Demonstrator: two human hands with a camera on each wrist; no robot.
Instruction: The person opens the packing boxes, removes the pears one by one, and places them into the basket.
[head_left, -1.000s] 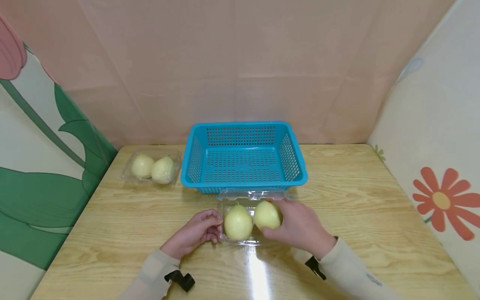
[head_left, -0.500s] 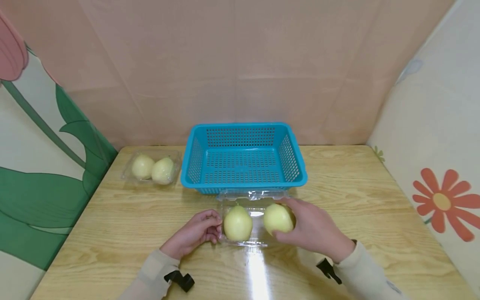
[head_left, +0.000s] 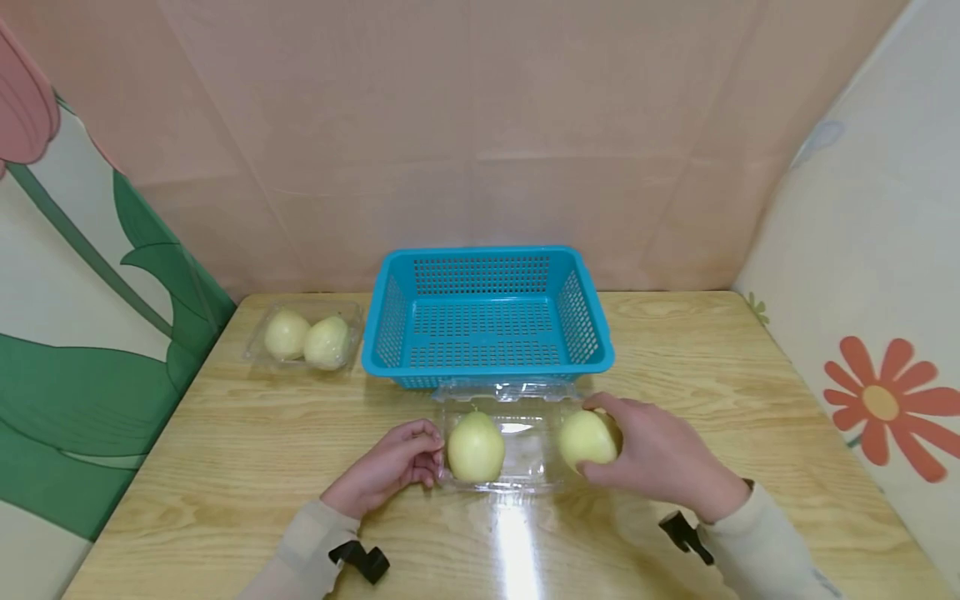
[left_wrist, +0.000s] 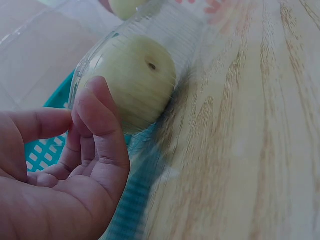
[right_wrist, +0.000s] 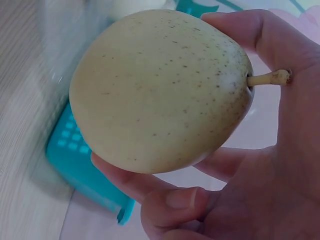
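My right hand (head_left: 660,454) grips a pale yellow-green pear (head_left: 587,440) at the right end of a clear plastic fruit box (head_left: 528,467). Speckled skin and a short stem show on this pear (right_wrist: 160,90) in the right wrist view, thumb and fingers spread round it. A second pear (head_left: 476,447) sits in the left half of the box. At the box's left edge, my left hand (head_left: 397,462) pinches the rim between thumb and forefinger. The left wrist view shows that pear (left_wrist: 132,82) through the clear wall, close by the fingertips.
Just behind the box stands a blue perforated basket (head_left: 487,371) with nothing in it. Another clear box (head_left: 258,354) with two pears (head_left: 287,335) lies at the back left of the wooden table (head_left: 225,467). Walls rise behind and on both sides.
My right hand has moved right with the pear, from beside the other pear to the box's right end. The left hand has stayed at the rim.
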